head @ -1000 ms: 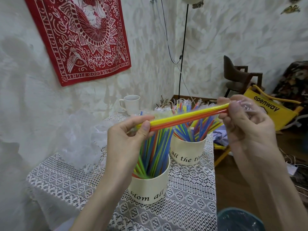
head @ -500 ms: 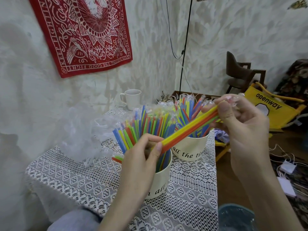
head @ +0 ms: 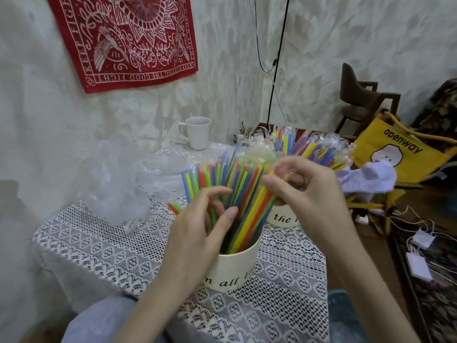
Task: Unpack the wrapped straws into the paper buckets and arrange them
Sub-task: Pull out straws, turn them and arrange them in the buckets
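Your right hand (head: 306, 191) pinches the top end of a small bunch of straws (head: 249, 216) that slants down into the near paper bucket (head: 237, 268) on the tabletop (head: 99, 246), while your left hand (head: 202, 226) is loose-fingered among the straws already standing there, gripping nothing. Expect these straws to be very light, smooth and slippery, stiff along their length but easy to crush or kink. Hold them lightly near the upper ends and let them slide down; a second bucket (head: 282, 219) behind holds wrapped ones.
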